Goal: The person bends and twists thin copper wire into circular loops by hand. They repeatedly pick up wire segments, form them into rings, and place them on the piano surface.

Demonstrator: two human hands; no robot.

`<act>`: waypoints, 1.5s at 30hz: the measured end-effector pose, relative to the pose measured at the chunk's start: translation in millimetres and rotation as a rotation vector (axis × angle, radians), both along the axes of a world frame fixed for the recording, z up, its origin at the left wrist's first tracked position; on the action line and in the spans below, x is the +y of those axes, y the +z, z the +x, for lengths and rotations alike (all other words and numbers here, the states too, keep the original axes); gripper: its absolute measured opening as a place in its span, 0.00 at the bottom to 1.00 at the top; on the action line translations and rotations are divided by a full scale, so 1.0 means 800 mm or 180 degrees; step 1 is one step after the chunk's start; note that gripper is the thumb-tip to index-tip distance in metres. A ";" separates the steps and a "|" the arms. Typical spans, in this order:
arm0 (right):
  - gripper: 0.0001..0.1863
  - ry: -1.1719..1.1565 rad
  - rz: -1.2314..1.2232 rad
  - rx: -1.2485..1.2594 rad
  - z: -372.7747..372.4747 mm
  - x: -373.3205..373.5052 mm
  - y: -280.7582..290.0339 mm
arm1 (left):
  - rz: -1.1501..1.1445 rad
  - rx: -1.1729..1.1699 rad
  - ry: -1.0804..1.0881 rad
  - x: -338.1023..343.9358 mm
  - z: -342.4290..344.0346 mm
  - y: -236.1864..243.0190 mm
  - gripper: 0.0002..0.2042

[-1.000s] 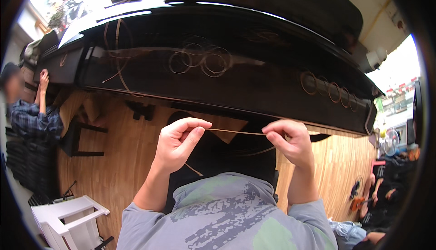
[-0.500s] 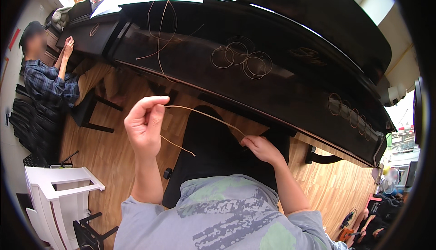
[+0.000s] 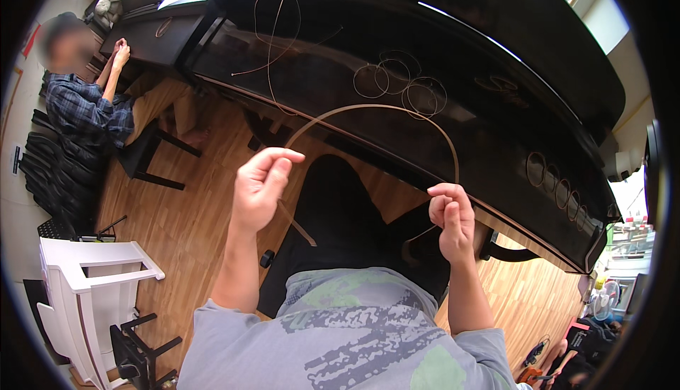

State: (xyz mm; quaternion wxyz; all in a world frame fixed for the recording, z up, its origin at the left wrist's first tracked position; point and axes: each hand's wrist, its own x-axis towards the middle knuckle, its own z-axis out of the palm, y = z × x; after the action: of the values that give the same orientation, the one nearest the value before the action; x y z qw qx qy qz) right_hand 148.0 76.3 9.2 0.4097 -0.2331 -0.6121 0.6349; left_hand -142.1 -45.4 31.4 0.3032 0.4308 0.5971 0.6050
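Daylight floods in from the upper edge and the far right, where the view burns out to white. The glossy black piano [image 3: 425, 99] carries pale reflections along its top and front. The wooden floor [image 3: 177, 213] is evenly lit with soft shadows. Fisheye bending curves every straight edge, and a black vignette rings the frame. Focus is mostly sharp; a face at upper left is blurred.

The copper-coloured wire [image 3: 375, 110] now bows into a high arch across the middle of the frame — half a second ago it is a shallow curve, a second ago nearly straight. The left hand [image 3: 261, 188] sits lower, left of centre; the right hand [image 3: 450, 220] sits higher — pinching the wire's right end.
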 end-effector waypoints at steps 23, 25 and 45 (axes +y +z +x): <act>0.15 0.1794 0.1940 -0.2175 -0.088 0.073 0.302 | 0.1466 -0.1360 -0.1405 0.024 -0.001 0.036 0.21; 0.19 0.1849 0.2503 -0.2162 -0.107 0.082 0.318 | 0.1821 -0.1605 -0.1525 0.028 -0.008 0.040 0.20; 0.10 0.1204 0.4715 -0.4791 -0.290 0.099 0.468 | 0.0971 0.1395 0.1284 0.064 -0.047 0.091 0.08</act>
State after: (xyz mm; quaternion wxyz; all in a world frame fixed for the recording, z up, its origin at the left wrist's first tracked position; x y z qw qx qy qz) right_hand -84.1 155.5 383.8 -0.1385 -0.1593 -0.9662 -0.1481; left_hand -179.9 5.5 104.4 -0.0263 0.4641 0.6239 0.6282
